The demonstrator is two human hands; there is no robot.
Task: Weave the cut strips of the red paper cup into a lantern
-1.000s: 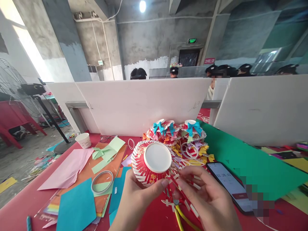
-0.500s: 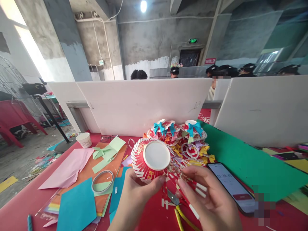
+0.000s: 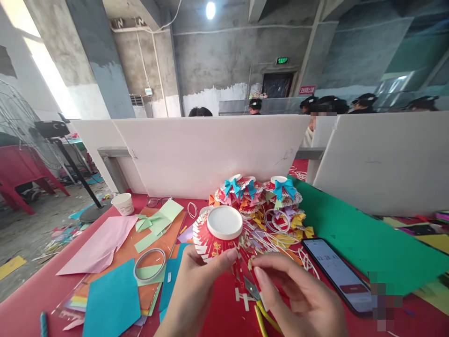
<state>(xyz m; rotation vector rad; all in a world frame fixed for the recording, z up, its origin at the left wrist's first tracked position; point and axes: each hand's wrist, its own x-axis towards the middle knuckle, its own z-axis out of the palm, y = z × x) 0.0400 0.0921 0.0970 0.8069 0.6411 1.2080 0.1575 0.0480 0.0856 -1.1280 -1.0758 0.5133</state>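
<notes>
A red-and-white paper cup (image 3: 224, 223), its wall cut into strips, is held bottom up over the table. My left hand (image 3: 201, 283) grips its lower side, thumb pressed on the red wall. Strips on the left are folded into a woven-looking rim, while others hang loose at the lower right. There my right hand (image 3: 301, 292) pinches a loose strip between thumb and forefinger. Below, partly hidden by my right hand, lie yellow-handled scissors (image 3: 260, 318). Behind stand several finished cup pieces with blue bows (image 3: 283, 188).
Left lie blue paper (image 3: 112, 299), pink paper (image 3: 96, 243), a tape roll (image 3: 150, 266) and a white paper cup (image 3: 122, 204). A phone (image 3: 336, 271) and a green sheet (image 3: 361, 243) are at right. A white partition (image 3: 210, 154) borders the table; people sit beyond.
The cup has tipped so its white bottom looks more upward. My right hand has shifted slightly left and down, drawing its fingers closer around one strip.
</notes>
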